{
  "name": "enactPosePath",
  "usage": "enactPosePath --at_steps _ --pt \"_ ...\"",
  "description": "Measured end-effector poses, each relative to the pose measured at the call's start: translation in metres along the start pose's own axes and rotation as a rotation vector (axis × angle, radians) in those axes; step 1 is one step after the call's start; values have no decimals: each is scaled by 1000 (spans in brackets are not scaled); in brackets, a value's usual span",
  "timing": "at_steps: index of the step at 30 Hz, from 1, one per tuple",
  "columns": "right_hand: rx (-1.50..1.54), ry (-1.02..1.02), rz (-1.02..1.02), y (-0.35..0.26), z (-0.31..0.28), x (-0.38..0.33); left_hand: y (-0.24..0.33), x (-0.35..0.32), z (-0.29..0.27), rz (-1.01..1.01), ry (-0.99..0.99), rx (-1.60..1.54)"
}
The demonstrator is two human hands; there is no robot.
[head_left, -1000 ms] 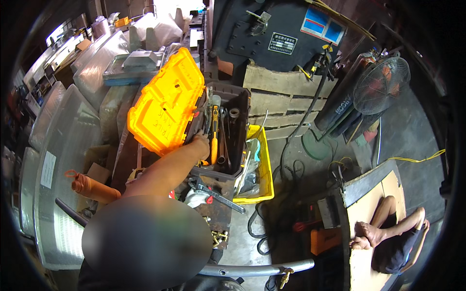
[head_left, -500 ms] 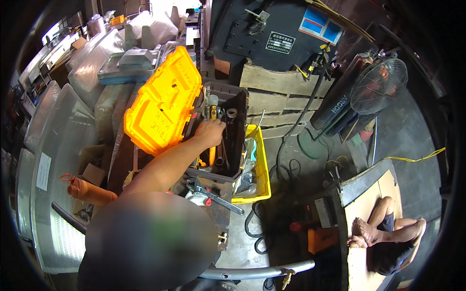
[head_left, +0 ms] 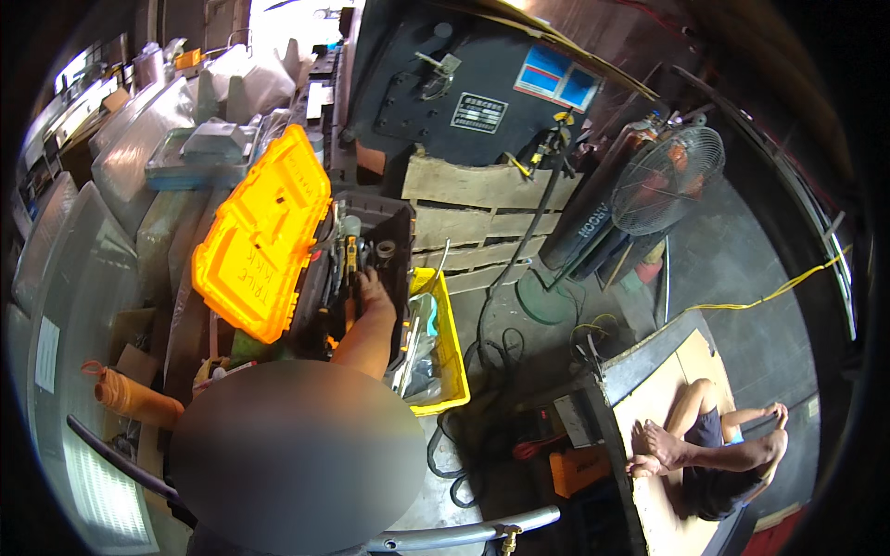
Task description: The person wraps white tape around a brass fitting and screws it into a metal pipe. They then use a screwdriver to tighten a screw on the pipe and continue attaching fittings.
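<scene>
Head view: your left hand (head_left: 375,293) inside the black toolbox (head_left: 400,232)

Hand, left: bare, lowered among the tools, fingers over the right half of the box. Grip: you have your fingers partly bent, but whether they close on anything cannot be told.
Hand, right: out of your camera's sight; grip cannot be told.
Toolbox: standing ahead of you, lid (head_left: 264,246) orange-yellow, handwritten marks inside, swung open to your left.
Contents: one tool with a yellow-and-black handle (head_left: 351,252), lying lengthwise just beside your fingers, on their left; one round metal fitting (head_left: 386,248), just beyond your fingertips. Other pieces are too dark to name.
To the right of the box: one yellow crate (head_left: 454,343), close alongside, filled with mixed items.
Beyond it: one wooden pallet (head_left: 452,229), propped upright against a dark machine (head_left: 408,120).
Farther right: one gas cylinder (head_left: 579,218), tilted in view, partly behind a wire-caged fan (head_left: 667,181); below these, one seated person (head_left: 709,454), bare legs on a cardboard sheet (head_left: 649,408).
To your left: one orange cylindrical container (head_left: 139,397), tilted.
Lower centre: a blurred oval, hiding part of your forearm.
</scene>
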State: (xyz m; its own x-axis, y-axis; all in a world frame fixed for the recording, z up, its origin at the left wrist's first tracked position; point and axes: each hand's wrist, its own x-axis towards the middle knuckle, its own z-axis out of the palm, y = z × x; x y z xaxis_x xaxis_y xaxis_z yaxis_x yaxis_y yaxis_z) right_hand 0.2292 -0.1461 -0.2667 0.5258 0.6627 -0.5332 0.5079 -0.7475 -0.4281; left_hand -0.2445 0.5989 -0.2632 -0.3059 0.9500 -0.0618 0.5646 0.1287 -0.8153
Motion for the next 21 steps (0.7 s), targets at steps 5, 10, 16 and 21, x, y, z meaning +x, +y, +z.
enactPosePath --at_steps 5,10,16,21 --pt "67 37 142 8 3 -63 10 -2 -23 248 -11 288" --pt "32 16 124 23 14 -63 1 13 9 56 -40 146" --pt "43 -22 120 12 19 -46 -41 0 14 29 158 -537" --pt "73 -30 157 7 14 -36 -94 -10 -39 -117 45 -1541"
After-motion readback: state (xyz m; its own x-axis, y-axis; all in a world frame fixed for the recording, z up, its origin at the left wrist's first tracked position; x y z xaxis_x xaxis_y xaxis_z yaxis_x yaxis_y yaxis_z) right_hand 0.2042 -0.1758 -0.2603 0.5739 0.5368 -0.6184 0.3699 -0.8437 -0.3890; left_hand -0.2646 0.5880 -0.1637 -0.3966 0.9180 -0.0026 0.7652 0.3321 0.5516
